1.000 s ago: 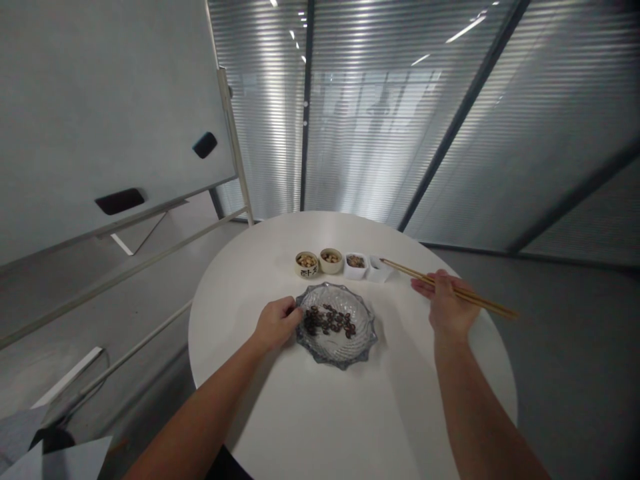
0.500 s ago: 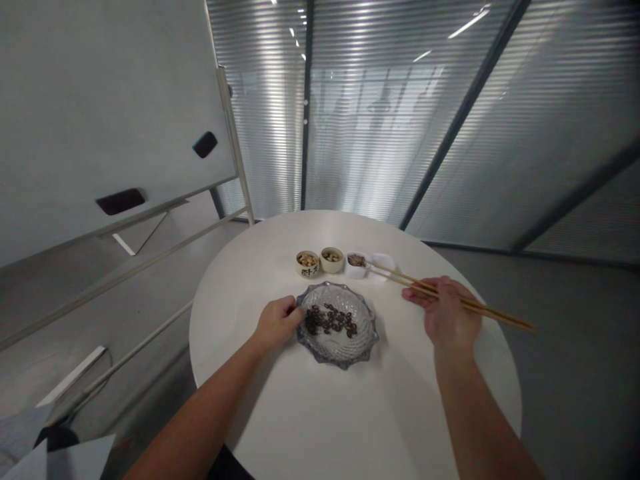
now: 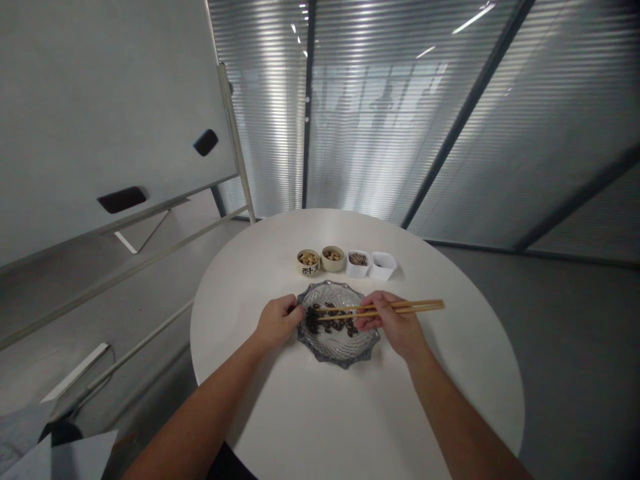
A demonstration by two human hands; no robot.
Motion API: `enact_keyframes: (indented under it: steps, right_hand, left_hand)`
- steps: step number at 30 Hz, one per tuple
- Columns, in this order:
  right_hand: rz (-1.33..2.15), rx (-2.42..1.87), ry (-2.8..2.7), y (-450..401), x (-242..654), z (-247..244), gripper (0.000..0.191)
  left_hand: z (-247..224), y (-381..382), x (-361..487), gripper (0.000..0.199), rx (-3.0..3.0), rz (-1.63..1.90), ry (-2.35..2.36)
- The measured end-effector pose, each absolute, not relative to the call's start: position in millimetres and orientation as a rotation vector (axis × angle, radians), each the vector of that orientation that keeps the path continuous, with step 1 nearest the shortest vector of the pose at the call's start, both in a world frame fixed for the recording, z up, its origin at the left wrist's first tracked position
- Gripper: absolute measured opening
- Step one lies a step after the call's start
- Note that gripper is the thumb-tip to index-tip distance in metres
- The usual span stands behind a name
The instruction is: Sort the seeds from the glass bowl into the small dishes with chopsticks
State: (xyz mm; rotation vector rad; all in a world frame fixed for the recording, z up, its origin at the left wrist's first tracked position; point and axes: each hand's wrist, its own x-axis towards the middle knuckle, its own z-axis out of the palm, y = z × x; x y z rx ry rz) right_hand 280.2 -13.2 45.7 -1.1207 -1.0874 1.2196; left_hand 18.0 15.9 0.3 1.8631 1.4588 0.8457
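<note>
My left hand (image 3: 279, 323) grips the left rim of a scalloped glass bowl (image 3: 340, 357), thumb on top. Dark, glossy bean-like pieces (image 3: 340, 325) lie across the bowl's left and middle. Closed around a pair of wooden chopsticks (image 3: 415, 306), my right hand (image 3: 393, 322) is over the bowl's right rim. The chopstick tips are slightly apart and reach the dark pieces at the left side; whether anything is between them I cannot tell. Behind the bowl stand two cream cups (image 3: 309, 270) of pale nuts, a white cup (image 3: 357, 270) of brownish pieces, and another white cup (image 3: 383, 270) with a small dark bit inside.
All of this stands on a round white table (image 3: 320, 420). A whiteboard (image 3: 110, 87) on a metal frame is at the left, with two dark erasers on it. Ribbed glass panels (image 3: 370, 153) rise behind the table.
My right hand has moved left with the chopsticks, from the white cups to over the glass bowl. The rightmost white cup is now uncovered. My left hand stays on the rim.
</note>
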Motion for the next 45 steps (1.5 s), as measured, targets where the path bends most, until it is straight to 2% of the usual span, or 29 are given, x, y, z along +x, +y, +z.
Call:
enact_keyframes:
  steps: [28,45]
  right_hand:
    - [1.105,-1.212,-1.158,-15.8,266.9,42.3,0.057]
    - [1.060,-1.122,-1.005,-10.6,278.9,42.9,0.050]
  left_hand:
    - [1.9,15.4,18.8,0.030,1.873,0.837,1.472]
    - [4.1,14.7,20.0,0.029,1.856,0.841,1.471]
